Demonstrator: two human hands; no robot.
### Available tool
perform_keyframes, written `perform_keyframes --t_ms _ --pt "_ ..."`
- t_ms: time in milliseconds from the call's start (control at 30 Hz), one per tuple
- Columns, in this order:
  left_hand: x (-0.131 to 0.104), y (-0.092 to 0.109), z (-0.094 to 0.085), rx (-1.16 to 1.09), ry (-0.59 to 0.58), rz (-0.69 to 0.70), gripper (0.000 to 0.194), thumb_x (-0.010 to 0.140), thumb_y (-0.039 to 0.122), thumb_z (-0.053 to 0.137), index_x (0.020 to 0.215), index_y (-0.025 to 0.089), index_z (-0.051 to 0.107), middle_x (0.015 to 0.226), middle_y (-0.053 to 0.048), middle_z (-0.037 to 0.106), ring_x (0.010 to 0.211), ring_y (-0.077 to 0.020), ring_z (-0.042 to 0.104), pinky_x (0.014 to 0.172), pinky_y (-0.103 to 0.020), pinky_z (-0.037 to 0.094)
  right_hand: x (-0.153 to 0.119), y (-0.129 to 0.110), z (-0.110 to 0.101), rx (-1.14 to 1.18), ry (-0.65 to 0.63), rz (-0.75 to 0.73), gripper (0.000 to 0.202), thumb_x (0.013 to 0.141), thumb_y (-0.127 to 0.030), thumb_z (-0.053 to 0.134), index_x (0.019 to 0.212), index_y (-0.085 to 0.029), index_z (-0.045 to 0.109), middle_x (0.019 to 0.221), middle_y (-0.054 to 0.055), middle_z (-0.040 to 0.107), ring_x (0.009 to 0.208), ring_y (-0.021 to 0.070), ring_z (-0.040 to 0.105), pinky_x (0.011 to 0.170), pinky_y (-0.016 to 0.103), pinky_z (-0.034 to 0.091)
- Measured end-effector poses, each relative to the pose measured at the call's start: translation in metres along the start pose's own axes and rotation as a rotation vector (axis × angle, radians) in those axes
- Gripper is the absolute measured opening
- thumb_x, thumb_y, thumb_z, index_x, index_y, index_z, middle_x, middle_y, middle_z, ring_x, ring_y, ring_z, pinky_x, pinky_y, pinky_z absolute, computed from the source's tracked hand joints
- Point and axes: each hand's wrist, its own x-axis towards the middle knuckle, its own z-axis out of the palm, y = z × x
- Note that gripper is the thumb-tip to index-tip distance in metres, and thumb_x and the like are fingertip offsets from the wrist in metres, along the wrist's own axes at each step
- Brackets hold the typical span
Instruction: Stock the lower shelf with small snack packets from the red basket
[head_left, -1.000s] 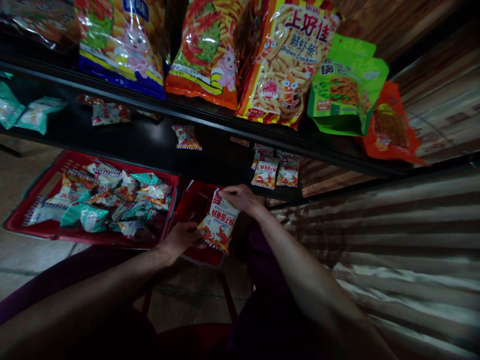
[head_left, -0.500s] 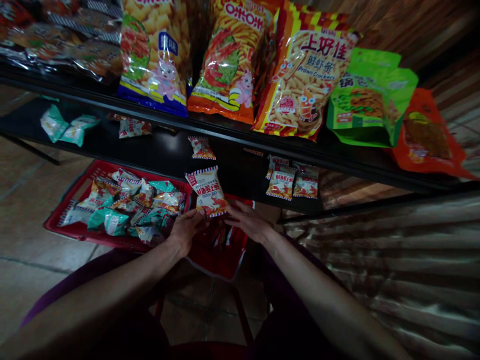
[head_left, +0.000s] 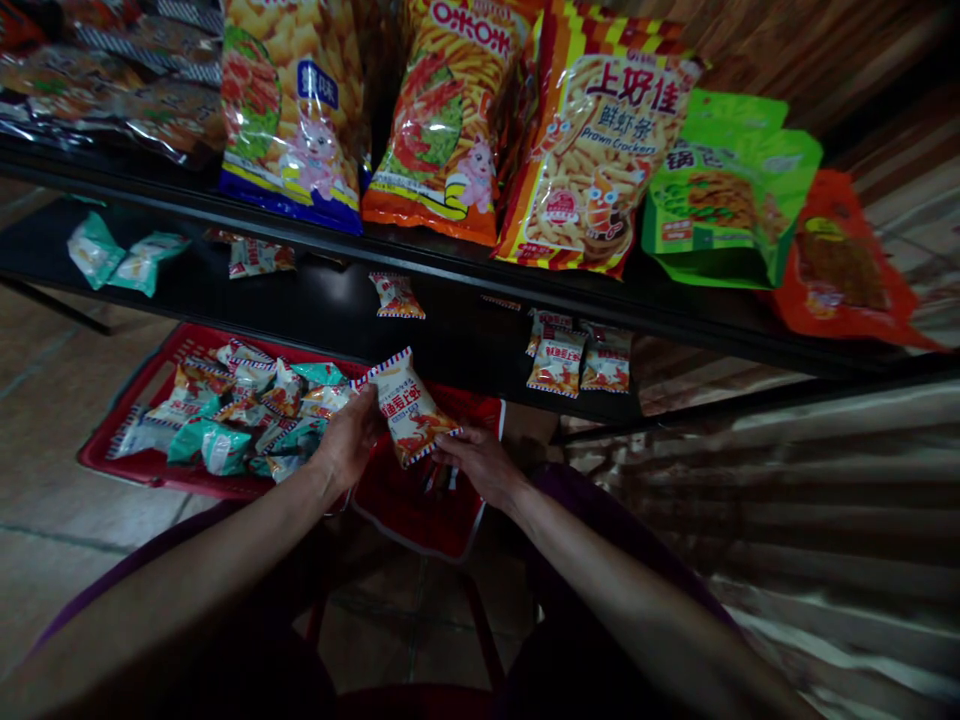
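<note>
A small white and orange snack packet (head_left: pixel 409 408) hangs tilted between my two hands, over a red container (head_left: pixel 420 510). My right hand (head_left: pixel 480 460) pinches its lower right corner. At its upper left edge, my left hand (head_left: pixel 351 432) is closed on what looks like the end of a packet; a striped edge shows above the fingers. To the left, a red basket (head_left: pixel 112 455) holds several small packets (head_left: pixel 225 445) in teal, white and orange. Behind my hands, the lower black shelf (head_left: pixel 322 315) bears a few similar small packets (head_left: pixel 556 362).
An upper black shelf (head_left: pixel 450 262) with large snack bags (head_left: pixel 592 150) overhangs the lower one. Green bags (head_left: pixel 731 200) and an orange bag (head_left: pixel 847 260) stand at its right end. Corrugated wrapping (head_left: pixel 787 520) lies to the right.
The packet has turned and dropped slightly. My left hand has moved from its bottom edge up to its left side; my right hand has closed on its lower right corner.
</note>
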Motion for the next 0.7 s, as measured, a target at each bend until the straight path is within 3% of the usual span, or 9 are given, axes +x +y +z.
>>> perform_keyframes --t_ms 133,300,500,700 --pt "0.011 0.012 -0.004 0.006 0.059 0.068 0.012 0.079 0.027 0.061 0.077 0.015 0.058 0.066 0.002 0.061 0.050 -0.0058 0.053 0.050 -0.017 0.044 -0.002 0.001 0.002 -0.031 -0.045 -0.008 0.027 0.057 -0.036 0.080 0.074 -0.017 0.071 0.083 0.004 0.071 0.075 0.0141 0.063 0.074 0.031 0.051" --pt "0.021 0.033 -0.014 0.101 0.077 0.102 0.016 0.066 0.021 0.071 0.075 0.014 0.060 0.065 0.002 0.063 0.054 -0.0077 0.056 0.049 -0.018 0.043 0.000 0.000 -0.003 -0.065 -0.066 0.031 0.028 0.055 -0.037 0.081 0.071 -0.017 0.071 0.077 0.004 0.071 0.070 0.0133 0.062 0.071 0.030 0.050" --pt "0.016 0.045 -0.020 0.411 -0.157 0.038 0.034 0.053 0.034 0.082 0.077 0.013 0.069 0.074 -0.004 0.069 0.066 -0.0140 0.061 0.062 -0.024 0.047 0.000 -0.003 -0.007 -0.192 -0.105 0.044 0.032 0.055 -0.040 0.080 0.073 -0.015 0.071 0.074 0.004 0.070 0.069 0.0133 0.062 0.071 0.030 0.048" --pt "0.020 0.037 -0.019 0.386 0.013 0.182 0.025 0.053 0.035 0.080 0.066 0.016 0.070 0.064 -0.002 0.067 0.062 -0.0132 0.059 0.063 -0.024 0.046 -0.005 -0.004 0.000 -0.214 -0.096 0.014 0.032 0.056 -0.043 0.079 0.072 -0.016 0.071 0.074 0.003 0.071 0.068 0.0137 0.061 0.071 0.031 0.048"
